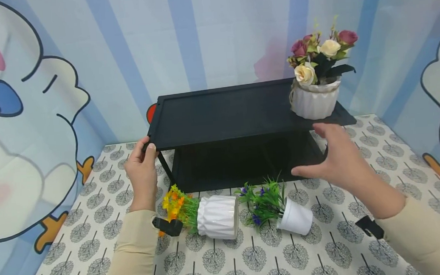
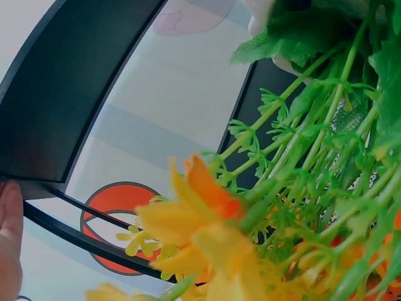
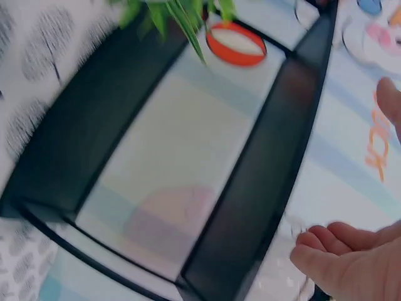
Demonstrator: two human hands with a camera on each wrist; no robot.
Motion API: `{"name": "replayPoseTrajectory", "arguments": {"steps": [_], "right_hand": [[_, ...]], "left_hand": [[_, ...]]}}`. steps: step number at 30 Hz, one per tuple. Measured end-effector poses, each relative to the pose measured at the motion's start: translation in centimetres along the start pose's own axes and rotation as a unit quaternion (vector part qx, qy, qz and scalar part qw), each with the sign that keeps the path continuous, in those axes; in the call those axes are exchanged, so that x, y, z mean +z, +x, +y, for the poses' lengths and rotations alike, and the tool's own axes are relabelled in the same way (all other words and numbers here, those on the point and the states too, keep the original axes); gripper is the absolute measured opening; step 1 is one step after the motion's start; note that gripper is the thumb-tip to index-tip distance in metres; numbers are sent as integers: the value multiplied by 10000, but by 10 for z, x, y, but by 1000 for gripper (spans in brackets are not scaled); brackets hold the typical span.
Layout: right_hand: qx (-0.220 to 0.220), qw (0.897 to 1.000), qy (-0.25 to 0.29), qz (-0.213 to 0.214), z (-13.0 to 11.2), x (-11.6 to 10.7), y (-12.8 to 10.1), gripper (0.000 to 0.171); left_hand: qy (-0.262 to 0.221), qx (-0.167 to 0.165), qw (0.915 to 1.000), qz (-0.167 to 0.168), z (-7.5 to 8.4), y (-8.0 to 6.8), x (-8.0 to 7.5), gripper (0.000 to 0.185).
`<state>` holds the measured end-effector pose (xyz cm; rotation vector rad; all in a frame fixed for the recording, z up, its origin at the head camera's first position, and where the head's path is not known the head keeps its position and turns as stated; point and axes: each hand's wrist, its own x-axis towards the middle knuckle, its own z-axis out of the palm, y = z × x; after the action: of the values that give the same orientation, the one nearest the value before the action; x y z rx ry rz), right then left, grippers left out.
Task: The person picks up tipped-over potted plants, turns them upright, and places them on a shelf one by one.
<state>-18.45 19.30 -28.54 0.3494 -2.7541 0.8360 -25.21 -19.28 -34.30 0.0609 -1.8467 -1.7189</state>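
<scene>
Left hand [image 1: 141,166]: gripped the front-left corner of the black shelf [image 1: 226,111], thumb on the top edge, fingers curled beneath; judged to steady that end.
Black shelf: stood toward the back of the table [image 1: 97,248], upper tier level, lower tier dark beneath.
Yellow-flower pot [image 1: 217,217]: lay tipped on its side on the table, just in front of the shelf, blooms pointing at the left wrist.
Purple-flower pot [image 1: 295,217]: also toppled, beside the first, below the right hand.
Right hand [image 1: 338,155]: fingers spread and relaxed, held nothing, hovered close to the shelf's front-right edge, apparently not touching.
Rose pot [image 1: 314,99]: stood upright on the upper tier's right end, just behind the right hand.
</scene>
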Motion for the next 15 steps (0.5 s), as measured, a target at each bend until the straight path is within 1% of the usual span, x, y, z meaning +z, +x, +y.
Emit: {"name": "replayPoseTrajectory", "arguments": {"steps": [3,6,11,15], "right_hand": [[-268,9984,-169,-471,-2,14,-9,103],[-473,9953,-277,-801,-3,28,-17,95],[-592,9908,-361,-1161,-4,47,-28,88],[-599,9886,-445,-1307,-3,57,-34,85]], "left_hand": [[-48,0,10000,-2,-1,0,0,32],[-69,-3,10000,-19,-1,1,0,33],[-126,-37,9999,-78,3,-1,0,33],[-106,-48,9999,-115,14,-4,0,34]]}}
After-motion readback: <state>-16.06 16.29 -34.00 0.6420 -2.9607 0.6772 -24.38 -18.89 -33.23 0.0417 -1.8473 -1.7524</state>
